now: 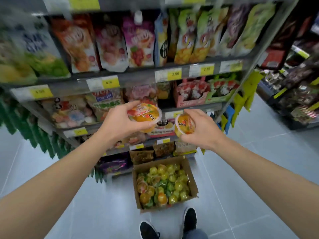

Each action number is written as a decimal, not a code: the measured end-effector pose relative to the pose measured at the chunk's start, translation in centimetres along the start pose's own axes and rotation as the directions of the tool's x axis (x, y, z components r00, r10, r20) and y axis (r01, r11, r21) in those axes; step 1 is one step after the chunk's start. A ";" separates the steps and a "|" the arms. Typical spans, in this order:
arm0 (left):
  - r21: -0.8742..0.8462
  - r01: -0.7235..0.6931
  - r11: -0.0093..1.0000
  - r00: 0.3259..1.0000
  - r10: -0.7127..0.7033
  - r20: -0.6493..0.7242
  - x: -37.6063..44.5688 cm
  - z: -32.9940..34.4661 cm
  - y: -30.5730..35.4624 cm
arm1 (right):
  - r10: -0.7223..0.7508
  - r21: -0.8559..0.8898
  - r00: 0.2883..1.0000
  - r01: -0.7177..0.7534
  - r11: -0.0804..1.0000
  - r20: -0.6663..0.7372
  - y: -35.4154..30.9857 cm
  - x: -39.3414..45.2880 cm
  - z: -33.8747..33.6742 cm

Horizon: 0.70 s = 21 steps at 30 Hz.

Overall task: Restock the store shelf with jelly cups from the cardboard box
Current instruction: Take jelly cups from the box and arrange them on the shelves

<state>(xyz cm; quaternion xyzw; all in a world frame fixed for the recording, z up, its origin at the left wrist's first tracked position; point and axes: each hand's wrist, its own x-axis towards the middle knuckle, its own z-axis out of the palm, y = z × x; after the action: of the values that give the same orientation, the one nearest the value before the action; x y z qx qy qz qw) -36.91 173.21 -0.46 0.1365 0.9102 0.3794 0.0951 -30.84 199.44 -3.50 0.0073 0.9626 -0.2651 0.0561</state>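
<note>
My left hand (119, 121) grips an orange jelly cup (146, 116) with a printed lid, held up in front of the middle shelf (193, 107). Beside it, my right hand (200, 130) holds a second orange jelly cup (183, 125), tilted with its lid facing left. The two cups are close together but apart. Down on the floor stands the open cardboard box (190, 171), filled with several yellow, green and orange jelly cups (164, 185).
The store shelf unit (138, 75) carries snack and jelly pouches on several levels, with yellow price tags along the rails. Green packets hang at the left. Another rack (293, 100) stands at the right across a grey tiled aisle. My black shoes (189, 219) are just behind the box.
</note>
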 end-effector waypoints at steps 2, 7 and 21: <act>0.025 -0.080 0.996 0.996 0.081 -0.043 0.0 -2.6 2.8 | -0.053 -0.021 0.997 0.051 0.998 -0.063 -1.7 0.0 -3.9; 0.036 -0.236 0.971 0.960 0.238 -0.146 -0.1 -8.0 9.7 | -0.187 -0.059 0.945 0.177 0.982 -0.267 -5.2 -0.6 -13.3; 0.102 -0.474 0.874 0.759 0.465 -0.457 2.5 -15.6 25.6 | -0.521 -0.225 0.651 0.485 0.845 -0.552 -10.1 2.0 -34.1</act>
<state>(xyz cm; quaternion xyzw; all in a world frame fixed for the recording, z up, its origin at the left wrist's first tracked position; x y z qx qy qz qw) -39.05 180.93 28.58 0.2635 0.8384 0.4216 -0.2235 -36.87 208.23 30.52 -0.1785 0.9014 -0.2264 -0.3232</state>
